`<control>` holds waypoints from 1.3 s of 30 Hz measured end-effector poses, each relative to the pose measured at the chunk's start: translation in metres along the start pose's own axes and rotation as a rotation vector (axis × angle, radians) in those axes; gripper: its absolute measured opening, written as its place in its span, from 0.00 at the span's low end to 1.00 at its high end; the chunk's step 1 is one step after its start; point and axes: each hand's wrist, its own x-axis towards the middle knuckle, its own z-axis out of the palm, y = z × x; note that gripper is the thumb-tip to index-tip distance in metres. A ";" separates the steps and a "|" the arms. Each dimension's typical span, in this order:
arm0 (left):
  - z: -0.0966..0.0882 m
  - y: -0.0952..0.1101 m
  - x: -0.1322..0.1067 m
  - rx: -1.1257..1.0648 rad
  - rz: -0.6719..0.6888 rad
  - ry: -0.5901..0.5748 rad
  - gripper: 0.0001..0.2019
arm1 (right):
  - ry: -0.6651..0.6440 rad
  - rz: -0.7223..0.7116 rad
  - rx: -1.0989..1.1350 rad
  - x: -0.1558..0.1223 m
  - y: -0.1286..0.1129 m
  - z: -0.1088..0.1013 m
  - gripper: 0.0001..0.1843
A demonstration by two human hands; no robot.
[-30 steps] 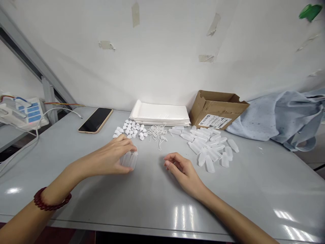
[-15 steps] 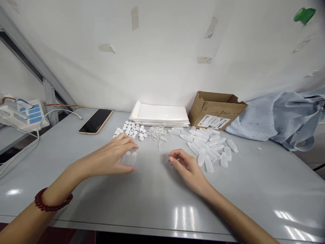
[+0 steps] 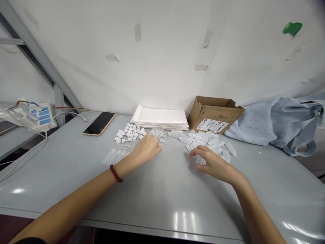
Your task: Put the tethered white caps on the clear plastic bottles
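My left hand [image 3: 148, 147] is curled down at the front of a pile of thin white looped cords [image 3: 160, 135]. Its fingertips are hidden, so whatever they grip does not show. My right hand [image 3: 215, 162] hangs over the near edge of heaped translucent plastic bottles [image 3: 199, 137], thumb and fingers apart, nothing visible between them. Left of my left wrist lie several slim translucent bottles [image 3: 115, 156] side by side, with white cords at their upper ends. Small white caps [image 3: 130, 131] are scattered behind them.
A stack of white padded envelopes [image 3: 159, 117] rests against the wall. Right of it stands an open cardboard box [image 3: 215, 113] with a label, then pale blue cloth [image 3: 259, 125]. A phone [image 3: 99, 123] lies left of the caps. White cables [image 3: 45, 135] run along the left side.
My left hand has left the slim bottles, which now lie on the table, and moved right to the cord pile. My right hand has moved right, over the bottle heap.
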 end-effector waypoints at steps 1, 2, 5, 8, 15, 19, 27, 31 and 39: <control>0.003 0.005 -0.001 0.015 -0.004 0.016 0.14 | -0.017 0.000 -0.001 -0.001 0.000 0.000 0.19; 0.006 0.011 -0.004 0.027 -0.007 0.035 0.14 | -0.032 -0.002 -0.006 -0.002 -0.001 0.000 0.20; 0.009 0.026 -0.014 0.038 -0.001 0.102 0.12 | -0.071 -0.007 -0.032 -0.001 -0.002 0.001 0.22; 0.009 0.035 -0.026 0.016 0.013 0.169 0.12 | -0.071 -0.018 -0.025 0.001 -0.001 0.002 0.22; 0.003 0.031 -0.040 -0.165 0.008 0.218 0.10 | -0.083 -0.056 0.014 -0.001 -0.004 0.002 0.28; 0.000 0.027 -0.043 -0.310 -0.013 0.154 0.10 | -0.031 -0.100 0.022 0.005 -0.004 0.009 0.31; 0.001 0.027 -0.043 -0.536 0.002 0.024 0.11 | 0.154 -0.252 0.023 0.017 -0.012 0.033 0.23; -0.007 0.029 -0.041 -0.737 -0.086 -0.082 0.11 | 0.258 -0.298 0.138 0.012 -0.028 0.032 0.16; -0.020 0.021 -0.035 -1.142 -0.271 -0.375 0.14 | 0.332 -0.225 0.325 0.008 -0.037 0.033 0.10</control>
